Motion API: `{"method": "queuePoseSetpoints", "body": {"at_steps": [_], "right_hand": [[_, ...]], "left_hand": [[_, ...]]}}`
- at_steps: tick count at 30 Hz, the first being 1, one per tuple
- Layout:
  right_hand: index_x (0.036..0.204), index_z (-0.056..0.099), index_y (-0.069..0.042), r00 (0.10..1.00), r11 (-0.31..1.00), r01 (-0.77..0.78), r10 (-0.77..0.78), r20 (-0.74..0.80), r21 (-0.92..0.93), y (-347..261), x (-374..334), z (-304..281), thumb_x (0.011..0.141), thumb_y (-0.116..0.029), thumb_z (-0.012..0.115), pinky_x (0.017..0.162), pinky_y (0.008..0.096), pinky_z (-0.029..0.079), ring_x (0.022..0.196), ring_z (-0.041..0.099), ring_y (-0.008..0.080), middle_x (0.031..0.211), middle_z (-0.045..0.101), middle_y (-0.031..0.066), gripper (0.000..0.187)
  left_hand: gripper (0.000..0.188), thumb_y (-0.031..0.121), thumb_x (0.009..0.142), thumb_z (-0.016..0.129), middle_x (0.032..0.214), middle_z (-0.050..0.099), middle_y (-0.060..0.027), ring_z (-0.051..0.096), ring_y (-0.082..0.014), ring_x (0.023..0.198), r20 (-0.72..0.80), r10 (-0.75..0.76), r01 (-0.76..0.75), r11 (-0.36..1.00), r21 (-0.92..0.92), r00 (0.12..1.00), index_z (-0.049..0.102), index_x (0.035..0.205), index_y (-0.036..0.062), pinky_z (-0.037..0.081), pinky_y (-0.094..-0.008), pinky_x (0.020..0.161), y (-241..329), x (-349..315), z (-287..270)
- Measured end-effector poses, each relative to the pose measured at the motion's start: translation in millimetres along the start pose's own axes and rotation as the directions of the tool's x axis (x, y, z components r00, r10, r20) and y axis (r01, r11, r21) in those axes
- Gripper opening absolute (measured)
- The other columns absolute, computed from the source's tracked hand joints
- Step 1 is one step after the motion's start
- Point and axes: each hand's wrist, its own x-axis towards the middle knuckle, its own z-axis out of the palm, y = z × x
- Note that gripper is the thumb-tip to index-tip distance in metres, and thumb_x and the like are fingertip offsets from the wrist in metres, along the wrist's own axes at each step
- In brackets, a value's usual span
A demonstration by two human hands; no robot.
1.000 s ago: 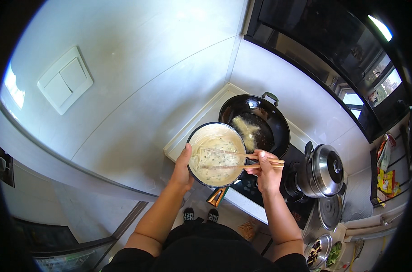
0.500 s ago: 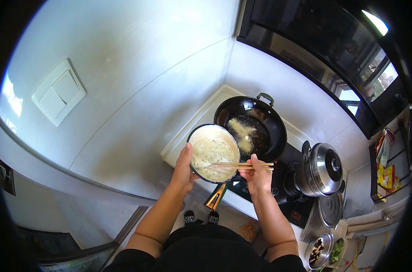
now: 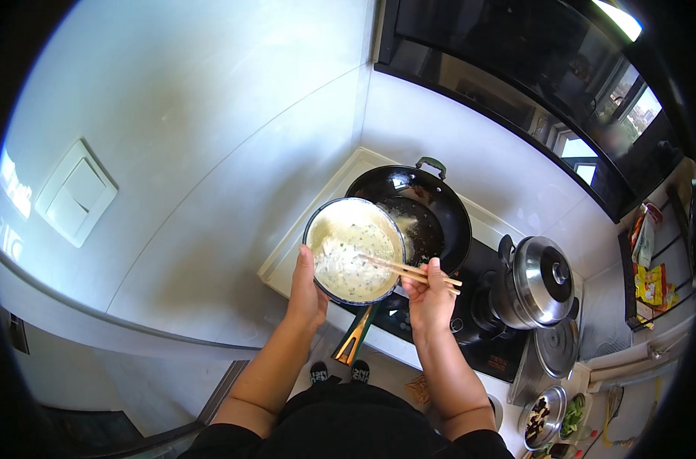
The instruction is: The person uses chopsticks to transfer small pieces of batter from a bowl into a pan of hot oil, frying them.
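My left hand (image 3: 307, 292) grips the rim of a round bowl (image 3: 322, 222) filled with pale, speckled batter (image 3: 350, 262). The bowl is tilted toward a black wok (image 3: 443, 203) on the stove, its far edge over the wok's rim. My right hand (image 3: 430, 299) holds a pair of wooden chopsticks (image 3: 409, 270) whose tips reach into the batter. Some batter lies in the wok's bottom (image 3: 409, 226). The wok's green and orange handle (image 3: 353, 336) points toward me, between my arms.
A steel pot with a lid (image 3: 541, 280) stands on the right burner of the black cooktop (image 3: 485, 344). A loose steel lid (image 3: 556, 346) and small bowls of chopped food (image 3: 545, 417) lie at the lower right. White tiled walls meet in a corner behind the wok.
The bowl has tipped further over the wok's rim, and batter has slid toward its lower edge. My right hand keeps the chopsticks in the batter.
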Motion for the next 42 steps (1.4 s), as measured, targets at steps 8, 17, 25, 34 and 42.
{"method": "queuePoseSetpoints", "body": {"at_steps": [8, 17, 25, 34, 42], "right_hand": [[0.081, 0.060, -0.004, 0.996, 0.996, 0.055, -0.060, 0.063, 0.072, -51, 16, 22, 0.093, -0.026, 0.058, 0.051, 0.0271, 0.058, 0.058, 0.066, 0.0182, 0.071, 0.064, 0.0094, 0.026], [0.084, 0.059, -0.003, 0.972, 0.968, 0.224, -0.230, 0.043, 0.109, -117, 41, 14, 0.093, -0.028, 0.059, 0.053, 0.0265, 0.057, 0.059, 0.067, 0.0196, 0.071, 0.065, 0.0112, 0.027], [0.082, 0.059, -0.003, 0.948, 0.940, 0.318, -0.310, -0.078, 0.128, -157, 58, -22, 0.093, -0.027, 0.059, 0.054, 0.0244, 0.056, 0.060, 0.066, 0.0185, 0.071, 0.064, 0.0101, 0.026], [0.084, 0.058, -0.002, 0.926, 0.926, 0.358, -0.336, -0.175, 0.118, -176, 75, -51, 0.092, -0.026, 0.061, 0.054, 0.0238, 0.055, 0.063, 0.066, 0.0182, 0.075, 0.064, 0.0094, 0.025], [0.084, 0.058, -0.002, 0.931, 0.930, 0.348, -0.328, -0.157, 0.117, -178, 83, -51, 0.093, -0.026, 0.060, 0.055, 0.0233, 0.056, 0.064, 0.066, 0.0183, 0.075, 0.064, 0.0099, 0.025]], "left_hand": [[0.072, 0.064, 0.092, 0.030, 0.129, 0.054, -0.0122, 0.058, -0.0233, 0.112, 0.024, -0.139, 0.140, 0.988, -0.059, 0.990, 0.039, 0.136, 0.0077, 0.052, -0.0363, 0.088, 5, 11, 24], [0.078, 0.069, 0.089, 0.033, 0.130, 0.049, -0.0153, 0.055, -0.0259, 0.116, 0.056, -0.189, 0.190, 0.982, -0.018, 0.980, 0.035, 0.137, 0.0070, 0.053, -0.0419, 0.088, -14, 36, 53], [0.081, 0.072, 0.085, 0.040, 0.130, 0.049, -0.0143, 0.053, -0.0286, 0.117, -0.001, -0.273, 0.273, 0.962, -0.004, 0.962, 0.039, 0.135, 0.0087, 0.049, -0.0492, 0.090, -40, 65, 86], [0.084, 0.073, 0.081, 0.046, 0.130, 0.049, -0.0141, 0.052, -0.0296, 0.117, -0.075, -0.217, 0.222, 0.973, 0.069, 0.973, 0.039, 0.135, 0.0090, 0.048, -0.0499, 0.092, -45, 76, 84], [0.085, 0.074, 0.081, 0.045, 0.132, 0.046, -0.0147, 0.050, -0.0306, 0.119, -0.001, -0.310, 0.309, 0.946, 0.102, 0.951, 0.039, 0.136, 0.0092, 0.044, -0.0538, 0.094, -66, 76, 116]]}}
